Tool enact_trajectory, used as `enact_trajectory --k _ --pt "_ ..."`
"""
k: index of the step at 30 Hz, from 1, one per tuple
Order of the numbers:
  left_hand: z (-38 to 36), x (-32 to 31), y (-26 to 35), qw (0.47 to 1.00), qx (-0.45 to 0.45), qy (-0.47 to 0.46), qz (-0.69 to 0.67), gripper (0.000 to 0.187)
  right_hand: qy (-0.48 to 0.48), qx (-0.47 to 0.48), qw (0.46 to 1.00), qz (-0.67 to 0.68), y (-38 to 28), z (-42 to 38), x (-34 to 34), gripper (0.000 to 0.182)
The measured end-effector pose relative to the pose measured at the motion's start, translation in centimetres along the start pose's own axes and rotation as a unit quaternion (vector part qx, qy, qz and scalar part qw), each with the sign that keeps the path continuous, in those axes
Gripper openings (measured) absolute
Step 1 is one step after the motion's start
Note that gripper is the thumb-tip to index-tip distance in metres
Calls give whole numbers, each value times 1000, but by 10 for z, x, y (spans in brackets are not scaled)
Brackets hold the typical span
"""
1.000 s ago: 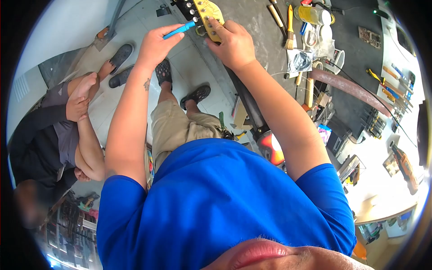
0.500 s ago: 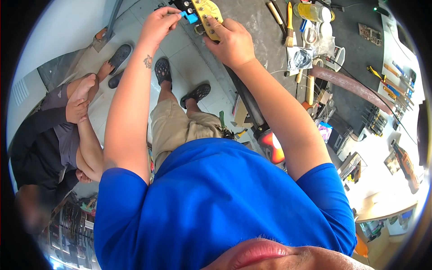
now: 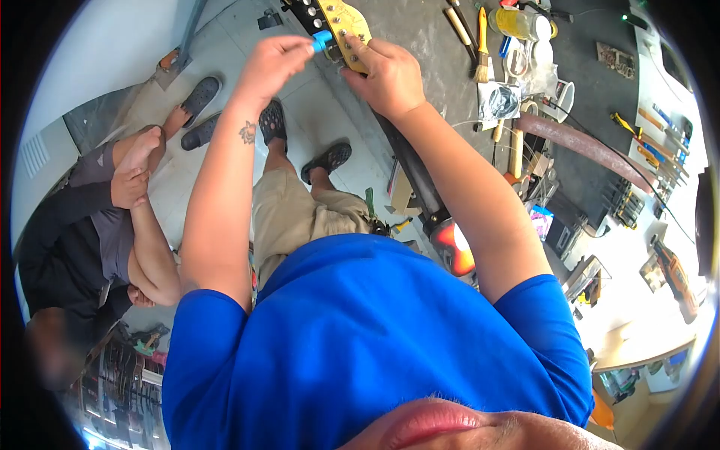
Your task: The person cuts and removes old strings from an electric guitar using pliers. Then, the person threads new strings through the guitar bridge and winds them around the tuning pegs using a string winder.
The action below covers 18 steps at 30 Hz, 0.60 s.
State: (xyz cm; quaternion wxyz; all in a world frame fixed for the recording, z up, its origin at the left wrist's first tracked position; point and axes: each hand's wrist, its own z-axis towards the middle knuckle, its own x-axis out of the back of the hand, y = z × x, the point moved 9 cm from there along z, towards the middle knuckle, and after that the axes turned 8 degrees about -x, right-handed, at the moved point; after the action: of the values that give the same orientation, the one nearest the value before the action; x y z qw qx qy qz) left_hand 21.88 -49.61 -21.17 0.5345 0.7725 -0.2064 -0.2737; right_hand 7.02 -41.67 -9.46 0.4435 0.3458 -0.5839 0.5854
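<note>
At table edge, guitar headstock (image 3: 346,22) points away from the person, neck axis running back toward the body. Left hand (image 3: 271,66) pinches a blue string winder (image 3: 322,40) against the tuners; right hand (image 3: 390,75) grips the headstock.

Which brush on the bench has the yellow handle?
The paintbrush lying just right of the two wooden-handled tools, bristles toward the wearer. Its handle is bright yellow; theirs are plain brown wood.

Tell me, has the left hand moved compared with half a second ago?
Yes. The left hand, holding the blue tool, has dropped slightly lower and away from the headstock.
</note>
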Motion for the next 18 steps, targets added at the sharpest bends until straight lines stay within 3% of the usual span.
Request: enact_trajectory --k 2,5,6,10,13,14,17,18 --pt "7 13 -2 995 -28 55 -80 26 -18 -13 1000 0 0 -3 -1 60" --pt "11 13 -15 988 -24 72 132 27 -26 -21 999 10 0 4 1 59" --pt "8 2 -17 990 18 25 135 27 -29 -25 999 16 -1 4 0 58" --pt "8 11 0 999 -7 -22 -37 27 -20 -29 999 30 2 1 0 58" --pt "17 22 -16 986 -33 66 147 25 -28 -37 999 26 3 6 -1 58" --pt "18 14 -26 981 4 -11 191 25 -29 -38 998 29 3 4 -1 58" --pt "7 8 5 999 13 -49 -5 27 -32 -39 998 30 6 7 -1 56" --pt "4 8 -3 998 11 -39 39 27 -37 -41 998 31 5 3 -2 55"
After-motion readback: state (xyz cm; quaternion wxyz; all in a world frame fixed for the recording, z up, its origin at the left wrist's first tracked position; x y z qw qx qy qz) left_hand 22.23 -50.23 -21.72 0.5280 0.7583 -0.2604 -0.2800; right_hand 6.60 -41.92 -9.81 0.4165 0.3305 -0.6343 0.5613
